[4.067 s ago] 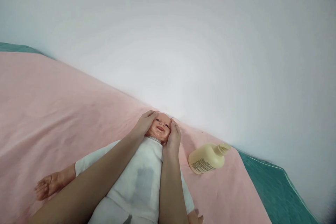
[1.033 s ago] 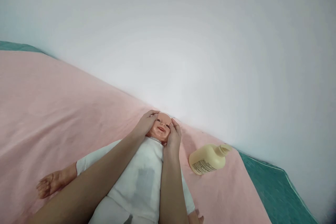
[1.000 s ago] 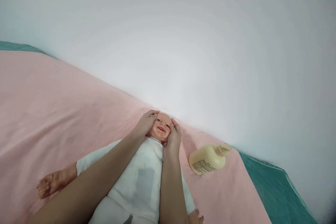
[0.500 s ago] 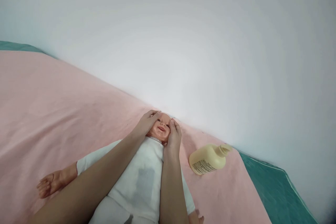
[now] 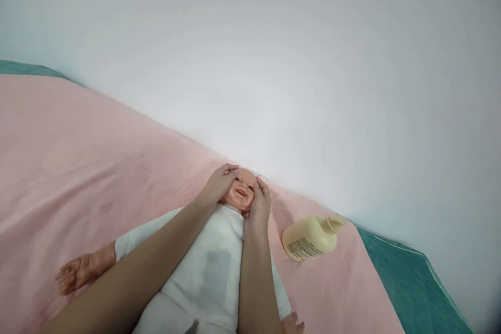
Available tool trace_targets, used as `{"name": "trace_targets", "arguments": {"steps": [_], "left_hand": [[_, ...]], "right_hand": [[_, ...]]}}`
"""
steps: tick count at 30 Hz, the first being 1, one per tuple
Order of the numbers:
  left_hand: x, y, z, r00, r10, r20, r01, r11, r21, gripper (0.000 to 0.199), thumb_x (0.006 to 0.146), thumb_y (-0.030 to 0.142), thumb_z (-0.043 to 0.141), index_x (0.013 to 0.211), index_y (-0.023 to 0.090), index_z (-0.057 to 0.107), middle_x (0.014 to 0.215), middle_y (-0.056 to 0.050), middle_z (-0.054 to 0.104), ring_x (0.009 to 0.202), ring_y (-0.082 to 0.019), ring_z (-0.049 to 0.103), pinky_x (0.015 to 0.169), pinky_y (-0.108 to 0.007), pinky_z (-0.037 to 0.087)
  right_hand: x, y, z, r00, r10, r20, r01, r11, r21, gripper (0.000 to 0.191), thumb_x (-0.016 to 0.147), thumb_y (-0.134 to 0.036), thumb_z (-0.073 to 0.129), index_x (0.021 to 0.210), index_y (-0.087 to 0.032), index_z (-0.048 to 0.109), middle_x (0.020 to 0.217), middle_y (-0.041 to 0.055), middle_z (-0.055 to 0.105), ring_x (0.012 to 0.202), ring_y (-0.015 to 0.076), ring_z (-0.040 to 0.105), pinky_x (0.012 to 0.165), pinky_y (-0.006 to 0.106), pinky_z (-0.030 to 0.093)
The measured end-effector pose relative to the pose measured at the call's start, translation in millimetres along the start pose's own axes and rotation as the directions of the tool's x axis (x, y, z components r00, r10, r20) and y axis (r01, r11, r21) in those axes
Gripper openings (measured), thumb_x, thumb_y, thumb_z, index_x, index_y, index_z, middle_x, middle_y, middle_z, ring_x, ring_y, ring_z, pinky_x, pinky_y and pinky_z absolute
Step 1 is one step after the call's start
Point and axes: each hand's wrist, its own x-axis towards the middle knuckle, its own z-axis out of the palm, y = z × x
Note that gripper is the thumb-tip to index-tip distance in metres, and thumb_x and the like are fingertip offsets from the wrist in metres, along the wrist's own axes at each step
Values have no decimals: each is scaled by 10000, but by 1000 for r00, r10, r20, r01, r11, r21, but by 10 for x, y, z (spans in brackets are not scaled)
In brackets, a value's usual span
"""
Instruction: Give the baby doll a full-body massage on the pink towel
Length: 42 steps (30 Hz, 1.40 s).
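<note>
A baby doll [image 5: 219, 266] in a white outfit lies on its back on a pink cloth [image 5: 97, 162], its head toward the wall. My left hand [image 5: 222, 183] rests along the left side of the doll's head, fingers stretched over the temple near the eye. On the other side of the head lies my right hand [image 5: 260, 202], with its fingertips at the temple and its palm by the cheek. Both hands touch the head without wrapping round it. My forearms pass over the doll's arms and body.
To the right of the doll a yellow pump bottle [image 5: 309, 237] stands on the pink cloth. Green fabric [image 5: 410, 276] shows beyond the cloth at the right and at the far left. A white wall [image 5: 250, 62] rises behind the doll's head.
The fingers of my left hand have shifted very slightly on the doll's temple. Everything else looks the same.
</note>
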Motion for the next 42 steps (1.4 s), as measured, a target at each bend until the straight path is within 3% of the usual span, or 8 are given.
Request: {"name": "trace_targets", "arguments": {"steps": [13, 20, 29, 42], "left_hand": [[59, -63, -3, 999, 25, -32, -25, 1000, 10, 290, 766, 230, 490, 995, 175, 659, 1165, -89, 656, 1116, -245, 589, 988, -363, 426], [-35, 35, 2, 997, 61, 38, -62, 998, 31, 320, 792, 442, 568, 934, 165, 646, 1030, -95, 689, 1005, -272, 630, 915, -378, 460], [-51, 80, 4, 1000, -23, 22, 22, 999, 26, 330, 739, 327, 612, 1029, 170, 620, 1097, -98, 663, 1056, -262, 616, 945, -365, 450], [26, -16, -6, 1000, -2, 19, 1, 1000, 20, 284, 773, 265, 526, 1025, 187, 632, 1143, -76, 645, 1094, -250, 591, 977, -370, 431]], "right_hand": [[12, -21, -5, 999, 42, -6, -42, 996, 74, 392, 695, -281, 568, 1061, -212, 692, 1170, 45, 661, 1021, 211, 630, 820, 324, 535], [-41, -80, 39, 999, 46, -2, -46, 998, 47, 430, 687, -354, 668, 1088, -198, 666, 1150, 63, 666, 1004, 226, 639, 797, 319, 547], [-5, -36, 38, 999, 53, 2, -53, 997, 52, 483, 655, -367, 713, 1103, -197, 649, 1165, 71, 654, 1006, 227, 632, 797, 317, 545], [-31, -74, 25, 998, 65, -17, -64, 997, 31, 409, 683, -315, 635, 1079, -217, 665, 1143, 48, 659, 971, 210, 637, 757, 295, 542]]}}
